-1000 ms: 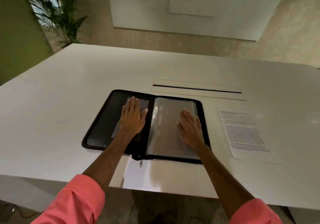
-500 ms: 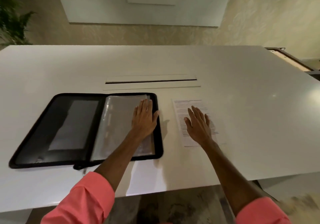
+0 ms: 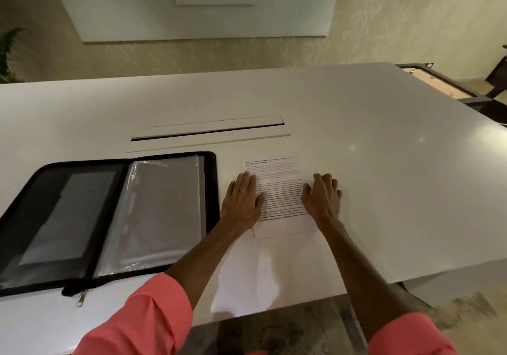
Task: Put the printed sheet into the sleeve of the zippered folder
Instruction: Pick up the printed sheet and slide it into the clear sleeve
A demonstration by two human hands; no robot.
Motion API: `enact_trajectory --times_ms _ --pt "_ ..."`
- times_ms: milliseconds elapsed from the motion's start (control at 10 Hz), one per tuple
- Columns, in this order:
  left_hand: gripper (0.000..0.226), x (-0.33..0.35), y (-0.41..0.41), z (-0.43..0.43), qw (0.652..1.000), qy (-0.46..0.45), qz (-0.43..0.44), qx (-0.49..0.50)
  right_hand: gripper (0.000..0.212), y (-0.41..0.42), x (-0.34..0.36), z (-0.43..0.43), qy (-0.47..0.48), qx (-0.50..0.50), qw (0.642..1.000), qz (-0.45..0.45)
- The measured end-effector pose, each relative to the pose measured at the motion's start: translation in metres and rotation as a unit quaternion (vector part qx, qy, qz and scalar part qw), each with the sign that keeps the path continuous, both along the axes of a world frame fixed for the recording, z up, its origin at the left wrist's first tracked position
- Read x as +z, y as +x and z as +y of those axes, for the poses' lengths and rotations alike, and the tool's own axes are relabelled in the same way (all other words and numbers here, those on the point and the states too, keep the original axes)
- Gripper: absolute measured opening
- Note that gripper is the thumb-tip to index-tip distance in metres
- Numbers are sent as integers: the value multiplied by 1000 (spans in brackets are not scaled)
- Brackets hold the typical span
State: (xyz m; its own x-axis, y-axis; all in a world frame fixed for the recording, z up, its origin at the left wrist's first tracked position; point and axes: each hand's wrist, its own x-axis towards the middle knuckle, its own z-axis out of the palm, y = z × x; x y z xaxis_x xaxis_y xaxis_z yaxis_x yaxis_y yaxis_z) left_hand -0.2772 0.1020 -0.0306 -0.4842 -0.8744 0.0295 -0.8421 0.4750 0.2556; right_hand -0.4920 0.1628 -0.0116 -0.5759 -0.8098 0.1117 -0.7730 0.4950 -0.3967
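The printed sheet [image 3: 279,190] lies flat on the white table [image 3: 384,162], just right of the folder. My left hand [image 3: 242,201] rests palm down on the sheet's left edge, fingers apart. On the sheet's right edge sits my right hand [image 3: 322,197], its fingers slightly curled at the paper's border. The black zippered folder [image 3: 109,217] lies open at the left, with a clear plastic sleeve [image 3: 156,212] covering its right half. Neither hand touches the folder.
A long cable slot [image 3: 208,131] is set into the table behind the folder and sheet. The folder's zip pull [image 3: 81,298] hangs near the table's front edge. A dark-framed table [image 3: 439,85] stands at the far right.
My left hand left the folder's sleeve and moved right onto the sheet's left edge. My right hand shifted to the sheet's right edge. The view has panned further right.
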Motion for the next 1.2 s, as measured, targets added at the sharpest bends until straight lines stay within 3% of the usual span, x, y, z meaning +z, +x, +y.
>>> enact_trajectory --times_ms 500,800,1000,1100,1200 --pt "69 -12 -2 0 1000 -12 13 12 40 -5 8 -35 -41 -96 971 -216" --pt "70 -11 -2 0 1000 -7 3 7 50 -2 24 -34 -66 -51 946 -312" --pt "73 -10 0 0 1000 14 24 -8 12 0 28 -27 -128 26 949 -286" --pt "85 -2 0 -2 982 41 182 -10 8 -4 32 -21 -179 39 927 -327" --pt "98 22 -11 -9 877 186 438 63 9 -8 38 -16 -235 54 893 -380"
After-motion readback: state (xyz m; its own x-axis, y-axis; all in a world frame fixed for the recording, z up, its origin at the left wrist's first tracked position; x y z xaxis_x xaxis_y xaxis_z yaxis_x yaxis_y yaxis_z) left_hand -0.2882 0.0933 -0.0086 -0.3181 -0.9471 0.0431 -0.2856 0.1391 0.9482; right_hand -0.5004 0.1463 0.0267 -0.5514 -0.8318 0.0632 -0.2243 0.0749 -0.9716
